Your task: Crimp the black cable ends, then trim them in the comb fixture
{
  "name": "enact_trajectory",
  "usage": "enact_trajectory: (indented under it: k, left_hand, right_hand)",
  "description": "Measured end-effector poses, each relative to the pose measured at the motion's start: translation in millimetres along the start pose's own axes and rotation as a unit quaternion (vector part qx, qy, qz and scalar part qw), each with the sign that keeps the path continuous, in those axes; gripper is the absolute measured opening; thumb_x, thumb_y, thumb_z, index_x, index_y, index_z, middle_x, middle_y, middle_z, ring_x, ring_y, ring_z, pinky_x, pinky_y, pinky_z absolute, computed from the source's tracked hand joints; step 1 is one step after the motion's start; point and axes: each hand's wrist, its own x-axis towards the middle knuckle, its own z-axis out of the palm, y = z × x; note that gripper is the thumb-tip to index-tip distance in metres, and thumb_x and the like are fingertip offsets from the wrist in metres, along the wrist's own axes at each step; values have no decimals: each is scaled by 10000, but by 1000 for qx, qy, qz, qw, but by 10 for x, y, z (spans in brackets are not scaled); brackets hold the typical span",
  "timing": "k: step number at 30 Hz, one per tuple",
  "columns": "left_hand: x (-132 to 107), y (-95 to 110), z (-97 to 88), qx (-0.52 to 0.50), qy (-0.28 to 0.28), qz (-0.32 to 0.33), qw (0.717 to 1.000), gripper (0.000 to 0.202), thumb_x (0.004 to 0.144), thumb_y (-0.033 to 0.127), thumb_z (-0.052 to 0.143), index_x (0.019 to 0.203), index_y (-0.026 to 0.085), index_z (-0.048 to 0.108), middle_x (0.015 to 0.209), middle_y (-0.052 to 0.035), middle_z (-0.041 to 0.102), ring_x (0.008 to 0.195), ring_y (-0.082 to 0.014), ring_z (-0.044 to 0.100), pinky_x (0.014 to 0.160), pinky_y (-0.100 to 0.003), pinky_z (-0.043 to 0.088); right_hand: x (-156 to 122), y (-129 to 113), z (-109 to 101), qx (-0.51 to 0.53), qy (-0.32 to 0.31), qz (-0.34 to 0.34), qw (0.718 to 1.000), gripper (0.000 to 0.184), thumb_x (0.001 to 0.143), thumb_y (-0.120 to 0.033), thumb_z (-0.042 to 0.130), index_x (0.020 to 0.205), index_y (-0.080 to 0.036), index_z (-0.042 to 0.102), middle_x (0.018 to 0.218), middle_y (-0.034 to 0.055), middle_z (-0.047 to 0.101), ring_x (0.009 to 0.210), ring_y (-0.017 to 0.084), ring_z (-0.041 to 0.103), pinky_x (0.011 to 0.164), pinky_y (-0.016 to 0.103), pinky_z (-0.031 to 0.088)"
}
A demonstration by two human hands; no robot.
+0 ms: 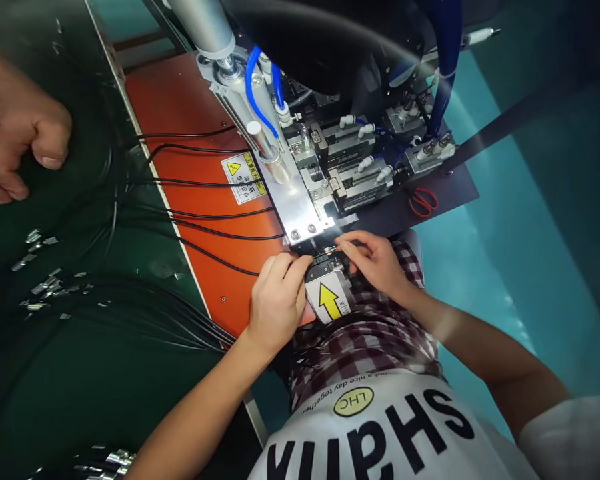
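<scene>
My left hand is closed in a pinch on a black cable right at the front of the machine's fixture. Just opposite, my right hand pinches the thin coloured wires at the cable's end between thumb and fingertips. The exact grip of both is partly hidden by the fingers. Under the hands sits a white label with a yellow arrow. A metal clamp plate with two screws lies directly above the fixture.
Several black cables cross the orange base plate from the green table. Metal-ended pieces lie at left, near another person's hand. Pneumatic cylinders and red-handled scissors are to the right.
</scene>
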Motion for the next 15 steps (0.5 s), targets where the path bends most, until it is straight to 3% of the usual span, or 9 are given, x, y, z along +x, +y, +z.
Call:
enact_trajectory:
  k: [4,10,15]
  left_hand:
    - [-33,12,-34,2,4,-12,1000,202,923,120,529,1083,89,647,964,-130,634,915,-226,571,850,-365,505]
    - [-251,-34,-81,25,-9,31,999,371,901,65,533,1269,83,578,1121,-172,635,1045,-261,576,941,-414,500]
    - [-405,-118,-72,52,-30,56,997,566,908,40,478,1465,118,413,1269,-209,580,1208,-310,538,1010,-472,480]
  right_hand:
    - [148,-82,40,81,-53,78,992,270,862,-429,654,772,-176,632,583,-36,573,522,106,535,565,247,417]
    - [222,-117,56,191,-103,188,958,311,833,-380,697,666,-143,586,631,-23,556,471,49,447,470,205,298]
    - [261,-148,33,204,-114,247,941,301,880,-259,654,629,-120,562,664,-4,542,453,24,424,426,189,224]
